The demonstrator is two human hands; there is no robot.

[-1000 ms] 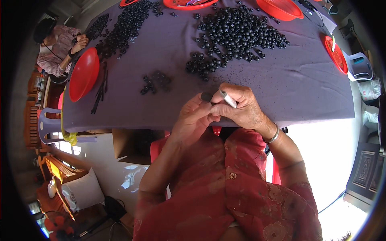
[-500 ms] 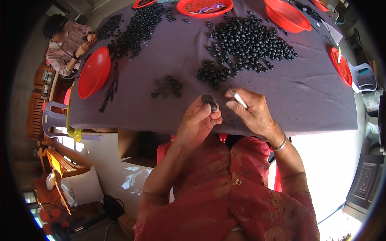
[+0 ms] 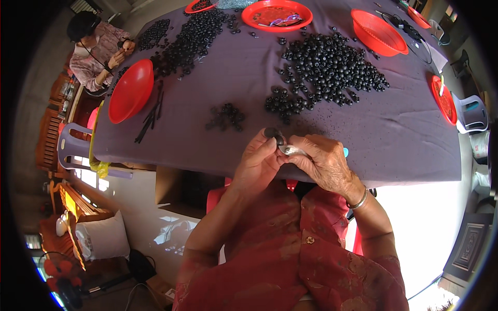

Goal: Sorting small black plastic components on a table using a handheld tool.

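My left hand (image 3: 258, 161) pinches a small black rounded piece (image 3: 272, 133) between thumb and fingers, just in front of the near table edge. Closed around a slim white-handled tool (image 3: 293, 150), my right hand (image 3: 324, 161) meets the left. The tool's working end is at the black piece, and a turquoise bit (image 3: 346, 152) shows beside the right hand. The tip itself is too small to make out. Beyond my hands lies a large pile of black rounded pieces (image 3: 332, 67), with a smaller cluster (image 3: 226, 116) to its left.
Dark cloth covers the table (image 3: 197, 145). On it stand a red bowl (image 3: 132, 90), a red tray (image 3: 254, 19) with purple glasses, a red basket (image 3: 378, 32) and a red plate (image 3: 444, 101). Another pile (image 3: 189, 39) lies far left, near a person (image 3: 96, 49) handling something small. Black strips (image 3: 150, 116) lie nearby.
My right hand has moved left and brought the tool against the black piece; before, the hands were apart with the tool's thin tip showing. The whole view has shifted slightly.
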